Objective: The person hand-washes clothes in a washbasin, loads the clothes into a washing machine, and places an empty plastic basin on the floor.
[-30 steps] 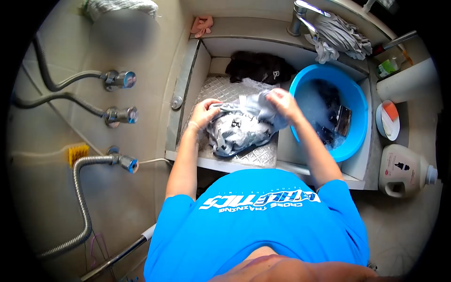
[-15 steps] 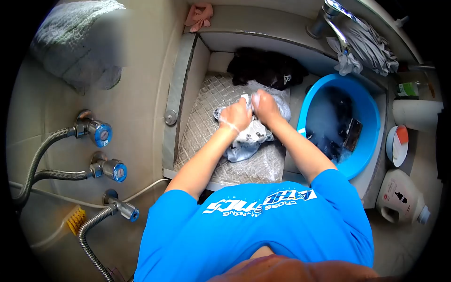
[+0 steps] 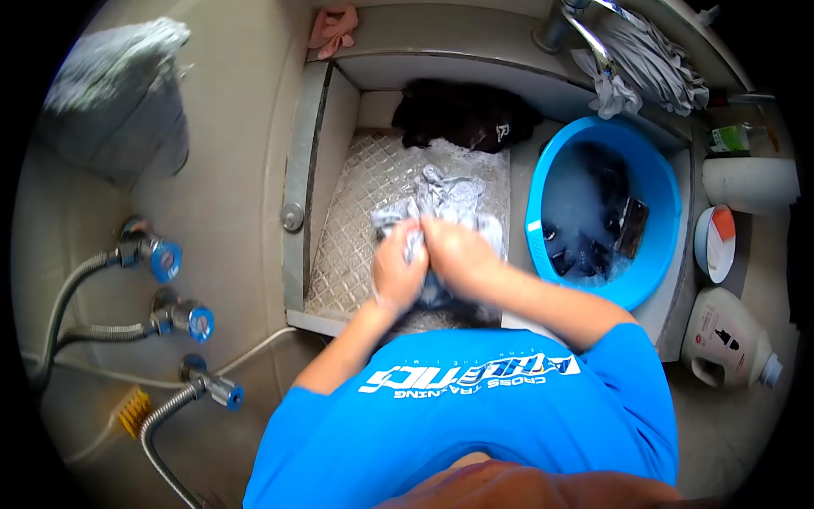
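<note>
A wet, light grey patterned garment (image 3: 449,193) lies bunched on the ridged washboard surface (image 3: 356,199) of the sink. My left hand (image 3: 398,265) is closed around the garment's left part, with a bit of cloth showing between the fingers. Close against it, my right hand (image 3: 462,254) is a little blurred and also closed on the cloth. Part of the garment hangs below and behind both hands. Beyond it, a dark garment (image 3: 458,114) with a small white mark lies against the sink's back wall, suds at its near edge.
At right, a blue basin (image 3: 536,246) holds cloudy water, dark clothes and a dark brown block. A faucet (image 3: 585,34) with grey cloth beside it is behind. A detergent jug (image 3: 725,339) and a bowl (image 3: 715,246) stand right; valves with hoses (image 3: 170,318) line the left wall.
Both hands have moved toward my body, pulling the light garment nearer. More of the ridged surface and the suds beside the dark garment now show. The view has shifted slightly.
</note>
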